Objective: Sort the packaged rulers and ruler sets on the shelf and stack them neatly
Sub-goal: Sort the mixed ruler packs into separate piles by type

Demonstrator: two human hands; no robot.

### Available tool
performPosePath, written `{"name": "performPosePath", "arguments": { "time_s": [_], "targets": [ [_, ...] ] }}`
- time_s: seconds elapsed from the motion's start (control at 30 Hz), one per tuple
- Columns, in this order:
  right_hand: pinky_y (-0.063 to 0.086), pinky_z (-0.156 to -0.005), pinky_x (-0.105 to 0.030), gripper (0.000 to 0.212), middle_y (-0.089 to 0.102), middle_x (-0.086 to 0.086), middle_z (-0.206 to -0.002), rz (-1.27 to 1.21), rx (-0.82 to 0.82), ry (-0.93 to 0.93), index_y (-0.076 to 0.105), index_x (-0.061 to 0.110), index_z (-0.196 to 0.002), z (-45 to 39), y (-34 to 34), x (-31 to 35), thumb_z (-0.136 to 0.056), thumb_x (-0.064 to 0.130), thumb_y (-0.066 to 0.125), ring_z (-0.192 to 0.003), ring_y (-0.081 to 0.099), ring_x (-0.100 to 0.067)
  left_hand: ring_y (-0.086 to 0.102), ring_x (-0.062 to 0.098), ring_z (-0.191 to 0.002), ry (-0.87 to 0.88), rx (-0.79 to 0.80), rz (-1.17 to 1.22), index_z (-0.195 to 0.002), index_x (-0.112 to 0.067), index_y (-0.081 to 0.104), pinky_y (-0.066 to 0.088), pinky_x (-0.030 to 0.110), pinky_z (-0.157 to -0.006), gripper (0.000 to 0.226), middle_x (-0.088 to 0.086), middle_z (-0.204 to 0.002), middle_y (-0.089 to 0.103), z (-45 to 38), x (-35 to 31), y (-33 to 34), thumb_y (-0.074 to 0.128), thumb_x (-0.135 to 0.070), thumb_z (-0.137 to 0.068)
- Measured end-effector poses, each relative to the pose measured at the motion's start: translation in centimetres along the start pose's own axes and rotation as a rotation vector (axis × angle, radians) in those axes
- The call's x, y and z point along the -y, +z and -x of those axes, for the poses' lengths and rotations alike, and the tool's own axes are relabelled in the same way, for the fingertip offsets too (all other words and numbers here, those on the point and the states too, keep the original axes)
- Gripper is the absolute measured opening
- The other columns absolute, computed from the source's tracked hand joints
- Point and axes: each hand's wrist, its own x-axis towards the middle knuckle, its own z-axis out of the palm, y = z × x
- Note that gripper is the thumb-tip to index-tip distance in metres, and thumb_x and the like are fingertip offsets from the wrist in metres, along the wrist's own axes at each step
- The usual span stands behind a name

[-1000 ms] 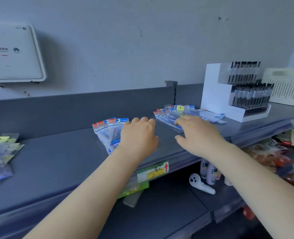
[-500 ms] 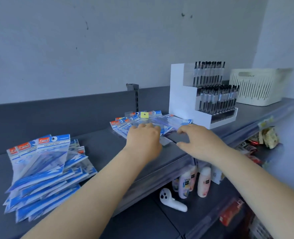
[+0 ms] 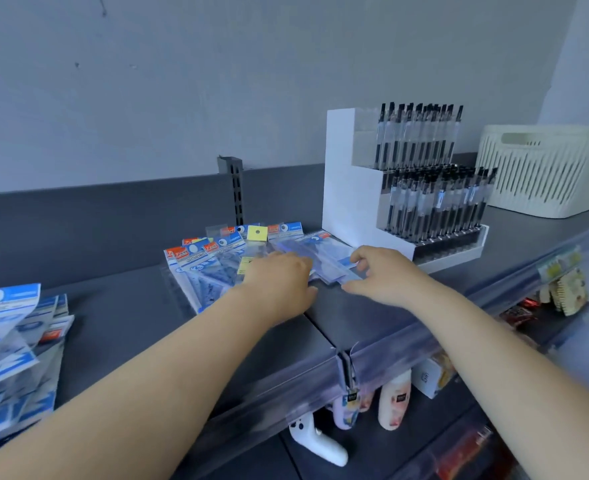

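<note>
Both hands on the fanned blue-and-clear plastic ruler packs [image 3: 217, 268] just left of white pen display [image 3: 352, 202]. Left hand [image 3: 279, 289] lies flat on them; right hand [image 3: 383, 275] fingers pinch a clear pack [image 3: 324, 261], long axis toward the display.

White tiered pen display [image 3: 352, 202] right of centre, two rows of black pens [image 3: 424, 174] standing upright in it; cream slotted basket [image 3: 542, 171] at the right edge, on the same grey shelf [image 3: 120, 327], just beside the display; slotted metal upright [image 3: 232, 188] against the back panel, centre; lower shelf, bottom centre: white game controller [image 3: 315, 441], two pale bottles [image 3: 393, 400] standing just right of it, small white box [image 3: 430, 377] further right; hanging packets [image 3: 563, 282] at the right edge, blurred.
</note>
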Motion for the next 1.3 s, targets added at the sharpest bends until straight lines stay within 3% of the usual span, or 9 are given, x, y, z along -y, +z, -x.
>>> {"name": "performPosePath", "arguments": {
  "time_s": [0.17, 0.33, 0.47, 0.57, 0.7, 0.83, 1.03, 1.17, 1.3],
  "targets": [
    [0.048, -0.084, -0.033, 0.056, 0.060, -0.002, -0.109, 0.081, 0.075, -0.027, 0.047, 0.014, -0.123, -3.0, 0.6, -1.5, -0.077, 0.038, 0.068, -0.100, 0.057, -0.022, 0.040, 0.025, -0.130, -0.027, 0.070, 0.066, -0.139, -0.021, 0.039, 0.035, 0.038, -0.100, 0.047, 0.001, -0.141, 0.045, -2.7, -1.7, 1.1, 0.040, -0.040, -0.096],
    [0.048, -0.091, -0.037, 0.064, 0.062, -0.004, -0.110, -0.039, 0.101, 0.019, 0.044, 0.013, -0.124, -5.1, 0.8, -2.8, -0.073, 0.033, 0.075, -0.101, 0.059, -0.023, 0.046, 0.022, -0.125, -0.040, 0.137, 0.124, -0.126, -0.024, 0.053, 0.037, 0.038, -0.100, 0.041, -0.006, -0.136, 0.050, -4.1, -1.3, 1.8, 0.040, -0.045, -0.093],
    [0.048, -0.089, -0.035, 0.042, 0.061, -0.008, -0.117, -0.031, 0.042, 0.022, 0.051, 0.006, -0.124, -6.2, 1.4, -3.6, -0.084, 0.015, 0.058, -0.106, 0.058, -0.029, 0.041, 0.013, -0.131, 0.008, 0.174, 0.169, -0.131, -0.029, 0.053, 0.037, 0.031, -0.104, 0.040, -0.014, -0.145, 0.043, -3.3, 0.0, 1.2, 0.047, -0.038, -0.092],
    [0.044, -0.072, -0.030, 0.023, 0.065, -0.009, -0.096, -0.122, -0.041, 0.020, 0.060, 0.009, -0.106, -6.7, 1.8, -4.0, -0.087, 0.012, 0.048, -0.089, 0.061, -0.029, 0.040, 0.005, -0.132, 0.038, 0.196, 0.255, -0.130, -0.030, 0.056, 0.032, 0.021, -0.106, 0.041, -0.019, -0.146, 0.040, -2.7, 0.9, 0.7, 0.056, -0.032, -0.089],
    [0.044, -0.060, -0.031, 0.020, 0.061, -0.006, -0.068, -0.669, -0.150, 0.051, 0.057, 0.016, -0.074, -6.5, 1.8, -4.2, -0.088, 0.004, 0.048, -0.061, 0.057, -0.021, 0.048, 0.000, -0.123, 0.061, 0.144, 0.304, -0.120, -0.027, 0.065, 0.034, 0.015, -0.098, 0.040, -0.021, -0.136, 0.051, -2.6, 0.6, 0.7, 0.065, -0.041, -0.083],
    [0.047, -0.049, -0.018, 0.021, 0.062, -0.008, -0.069, -1.051, -0.110, 0.003, 0.052, 0.011, -0.074, -5.3, 1.0, -3.7, -0.085, -0.007, 0.053, -0.055, 0.061, -0.013, 0.061, 0.008, -0.103, 0.116, 0.141, 0.349, -0.104, -0.025, 0.070, 0.044, 0.024, -0.090, 0.049, -0.012, -0.111, 0.069, -2.4, -0.1, 0.6, 0.056, -0.056, -0.069],
    [0.053, -0.055, -0.019, 0.015, 0.065, -0.011, -0.074, -1.217, 0.029, -0.013, 0.051, 0.004, -0.079, -4.6, 0.5, -3.4, -0.084, -0.007, 0.060, -0.063, 0.068, -0.017, 0.059, 0.012, -0.102, -0.005, 0.076, 0.416, -0.111, -0.024, 0.065, 0.046, 0.026, -0.087, 0.058, -0.008, -0.112, 0.065, -2.9, -0.9, 1.5, 0.062, -0.062, -0.068],
    [0.053, -0.056, -0.020, 0.019, 0.068, -0.006, -0.073, -1.211, 0.031, -0.066, 0.051, 0.008, -0.080, -4.3, 0.2, -3.4, -0.084, -0.008, 0.061, -0.068, 0.070, -0.018, 0.043, 0.019, -0.075, -0.164, 0.028, 0.215, -0.077, -0.011, 0.051, 0.033, 0.029, -0.066, 0.058, 0.001, -0.082, 0.051, -4.2, -1.9, 2.6, 0.060, -0.068, -0.072],
    [0.054, -0.058, -0.020, 0.021, 0.068, -0.003, -0.072, -1.145, 0.038, -0.097, 0.055, 0.013, -0.092, -3.8, -0.1, -3.4, -0.087, -0.007, 0.057, -0.067, 0.070, -0.014, 0.038, 0.017, -0.063, -0.253, 0.100, 0.325, -0.074, -0.008, 0.051, 0.028, 0.031, -0.056, 0.052, 0.007, -0.075, 0.048, -4.9, -1.2, 2.9, 0.066, -0.058, -0.075]
  ]
}}
